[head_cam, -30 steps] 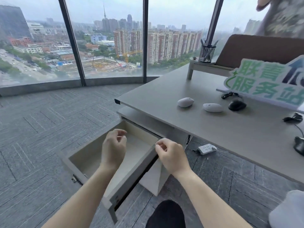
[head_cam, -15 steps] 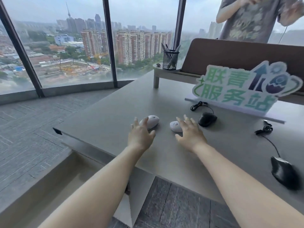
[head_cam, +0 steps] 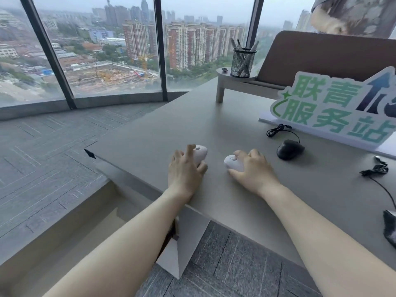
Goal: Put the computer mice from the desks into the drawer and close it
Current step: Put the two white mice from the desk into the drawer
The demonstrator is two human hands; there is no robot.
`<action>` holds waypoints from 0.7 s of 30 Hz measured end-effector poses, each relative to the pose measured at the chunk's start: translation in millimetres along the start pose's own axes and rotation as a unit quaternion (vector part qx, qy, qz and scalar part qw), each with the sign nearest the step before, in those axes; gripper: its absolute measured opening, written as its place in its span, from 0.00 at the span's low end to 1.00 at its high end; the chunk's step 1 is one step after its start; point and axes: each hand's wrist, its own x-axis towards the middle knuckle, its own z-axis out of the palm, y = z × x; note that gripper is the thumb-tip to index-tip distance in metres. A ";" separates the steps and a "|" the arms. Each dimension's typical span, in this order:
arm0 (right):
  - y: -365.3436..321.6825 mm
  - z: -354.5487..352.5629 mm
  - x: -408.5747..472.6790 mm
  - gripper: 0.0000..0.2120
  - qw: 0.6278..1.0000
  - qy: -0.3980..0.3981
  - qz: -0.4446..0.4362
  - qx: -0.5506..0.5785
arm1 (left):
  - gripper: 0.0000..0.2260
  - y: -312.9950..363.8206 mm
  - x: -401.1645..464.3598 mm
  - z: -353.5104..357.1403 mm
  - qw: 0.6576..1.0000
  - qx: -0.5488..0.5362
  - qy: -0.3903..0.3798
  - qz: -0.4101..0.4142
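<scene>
black mouse (head_cam: 390, 229) cut by right edge, drawer (head_cam: 70, 236) cut off below

**Readable text: one sign on the desk**

A standing cut-out sign (head_cam: 334, 108) is showing large green Chinese characters in two rows. The top row is reading 联青 and the bottom row is reading 服务站. A dark blue arrow is pointing up at its right side. The sign is standing on the grey desk (head_cam: 162, 133). No other text is showing clearly.

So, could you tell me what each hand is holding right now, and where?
The left hand grips one white mouse by its near end; the right hand wraps the other white mouse from its right side.
</scene>
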 end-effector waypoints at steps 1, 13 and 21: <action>-13.6 0.0 -9.3 0.25 0.999 0.017 -0.008 0.035 | 0.21 -7.7 -12.3 -12.6 0.999 -0.029 0.025 -0.012; -199.0 98.0 -116.4 0.23 0.955 -0.067 -0.193 0.215 | 0.28 -182.8 -135.0 -102.0 0.929 -0.013 0.088 -0.358; -230.2 198.4 -85.1 0.27 0.970 -0.182 -0.132 0.086 | 0.28 -239.5 -132.5 -63.5 0.885 -0.015 0.041 -0.464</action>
